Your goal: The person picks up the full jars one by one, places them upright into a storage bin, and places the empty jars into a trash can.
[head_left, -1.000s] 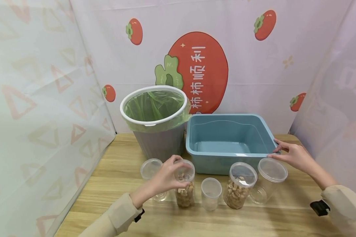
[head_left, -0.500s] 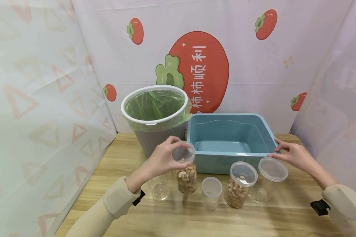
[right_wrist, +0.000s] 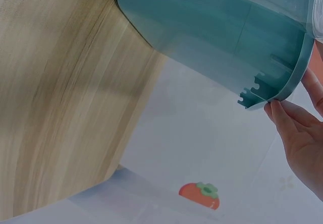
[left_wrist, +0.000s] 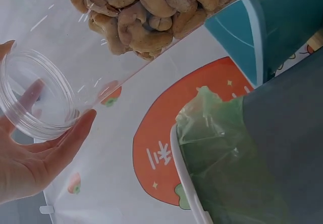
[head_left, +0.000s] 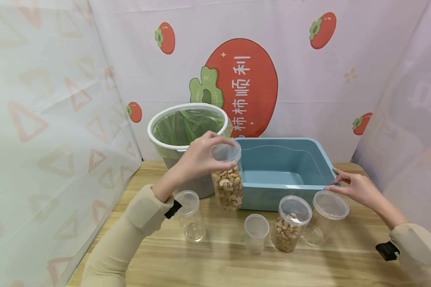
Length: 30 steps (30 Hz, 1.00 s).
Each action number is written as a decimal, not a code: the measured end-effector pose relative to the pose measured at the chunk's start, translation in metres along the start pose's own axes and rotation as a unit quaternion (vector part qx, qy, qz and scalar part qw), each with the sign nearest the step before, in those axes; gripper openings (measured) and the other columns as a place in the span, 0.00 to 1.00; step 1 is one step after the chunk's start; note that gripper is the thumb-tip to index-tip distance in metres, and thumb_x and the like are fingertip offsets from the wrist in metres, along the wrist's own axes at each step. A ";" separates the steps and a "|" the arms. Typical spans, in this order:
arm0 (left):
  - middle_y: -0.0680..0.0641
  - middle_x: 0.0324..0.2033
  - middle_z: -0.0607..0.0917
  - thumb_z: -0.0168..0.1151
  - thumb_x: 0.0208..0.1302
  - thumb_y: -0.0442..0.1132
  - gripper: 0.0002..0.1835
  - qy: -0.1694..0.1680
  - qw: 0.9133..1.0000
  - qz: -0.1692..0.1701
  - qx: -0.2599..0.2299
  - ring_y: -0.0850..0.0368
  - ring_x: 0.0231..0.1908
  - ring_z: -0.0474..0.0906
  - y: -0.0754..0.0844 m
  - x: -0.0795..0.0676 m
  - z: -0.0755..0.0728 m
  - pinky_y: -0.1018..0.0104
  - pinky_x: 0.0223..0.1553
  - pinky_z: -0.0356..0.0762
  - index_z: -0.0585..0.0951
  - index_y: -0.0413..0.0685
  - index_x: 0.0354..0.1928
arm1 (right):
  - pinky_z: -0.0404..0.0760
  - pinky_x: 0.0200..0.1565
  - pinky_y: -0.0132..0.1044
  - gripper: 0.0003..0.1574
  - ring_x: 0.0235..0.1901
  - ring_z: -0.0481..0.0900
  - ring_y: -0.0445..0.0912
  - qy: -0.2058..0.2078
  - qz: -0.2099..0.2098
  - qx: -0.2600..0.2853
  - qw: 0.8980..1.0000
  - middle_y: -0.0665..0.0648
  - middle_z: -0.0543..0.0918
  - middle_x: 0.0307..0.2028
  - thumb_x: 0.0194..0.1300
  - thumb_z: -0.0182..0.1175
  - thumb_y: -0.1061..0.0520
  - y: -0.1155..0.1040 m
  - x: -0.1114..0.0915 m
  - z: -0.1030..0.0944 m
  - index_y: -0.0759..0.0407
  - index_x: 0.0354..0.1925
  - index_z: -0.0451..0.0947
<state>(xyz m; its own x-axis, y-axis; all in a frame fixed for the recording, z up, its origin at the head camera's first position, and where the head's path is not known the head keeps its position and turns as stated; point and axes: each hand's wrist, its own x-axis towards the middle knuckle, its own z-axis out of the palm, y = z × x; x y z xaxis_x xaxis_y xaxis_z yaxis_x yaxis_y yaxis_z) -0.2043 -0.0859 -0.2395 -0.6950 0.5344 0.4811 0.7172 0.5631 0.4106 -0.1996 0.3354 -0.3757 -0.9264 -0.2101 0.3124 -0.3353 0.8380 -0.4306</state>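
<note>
My left hand [head_left: 199,157] grips a clear jar of cashews [head_left: 230,191] around its top, thumb on the near side and fingers on the far side. The jar hangs upright above the table, in front of the gap between bin and basin. In the left wrist view the fingers [left_wrist: 75,135] curve round the jar's clear round top, with cashews [left_wrist: 151,12] filling its lower part. My right hand [head_left: 357,189] pinches the rim of the blue plastic basin [head_left: 273,197] at its front right corner; the right wrist view shows fingertips [right_wrist: 277,113] on that rim.
A bin [head_left: 158,139] with a green liner stands behind the left hand. Along the table [head_left: 215,267] stand an empty clear jar [head_left: 193,225], a small translucent cup [head_left: 256,239], a nut-filled jar [head_left: 287,235] and another empty jar [head_left: 325,223] close before the basin.
My left hand has lifted the cashew jar off the table and carried it up and away from me, toward the basin's left end. My right hand stays on the basin rim.
</note>
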 end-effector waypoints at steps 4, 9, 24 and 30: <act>0.49 0.37 0.75 0.69 0.43 0.51 0.21 -0.004 1.000 -0.016 0.003 0.59 0.37 0.69 0.004 0.016 -0.007 0.65 0.32 0.69 0.80 0.55 0.42 | 0.63 0.22 0.30 0.12 0.42 0.72 0.68 -0.002 0.001 -0.001 1.000 0.73 0.70 0.50 0.45 0.68 0.49 0.001 0.000 0.001 0.53 0.22 0.77; 0.50 0.36 0.74 0.67 0.44 0.52 0.23 -0.007 0.999 -0.031 0.013 0.59 0.36 0.68 0.009 0.035 -0.012 0.66 0.33 0.69 0.79 0.55 0.44 | 0.63 0.22 0.30 0.12 0.41 0.73 0.67 0.001 -0.001 -0.005 1.000 0.73 0.70 0.50 0.45 0.68 0.49 0.001 0.000 0.000 0.53 0.22 0.78; 0.49 0.48 0.73 0.65 0.45 0.54 0.24 0.001 0.999 -0.053 0.003 0.59 0.43 0.68 0.001 0.084 0.013 0.65 0.38 0.69 0.78 0.57 0.47 | 0.61 0.21 0.30 0.12 0.39 0.75 0.65 0.004 -0.006 -0.010 1.000 0.73 0.70 0.50 0.44 0.68 0.49 0.002 -0.001 0.001 0.53 0.22 0.77; 0.49 0.44 0.76 0.65 0.46 0.53 0.24 -0.009 0.998 -0.063 0.006 0.58 0.45 0.68 -0.010 0.096 0.035 0.65 0.39 0.70 0.78 0.55 0.47 | 0.60 0.21 0.30 0.11 0.38 0.76 0.61 0.008 -0.007 -0.013 1.000 0.73 0.71 0.50 0.44 0.68 0.49 0.000 -0.001 0.000 0.53 0.22 0.78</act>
<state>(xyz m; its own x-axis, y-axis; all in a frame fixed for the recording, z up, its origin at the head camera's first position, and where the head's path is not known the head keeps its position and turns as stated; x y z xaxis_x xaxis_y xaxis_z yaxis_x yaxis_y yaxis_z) -0.2799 -0.0186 -0.2245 -0.7808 0.4701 0.4115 0.6231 0.6337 0.4583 -0.1989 0.3353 -0.3760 -0.9188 -0.2147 0.3311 -0.3438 0.8474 -0.4045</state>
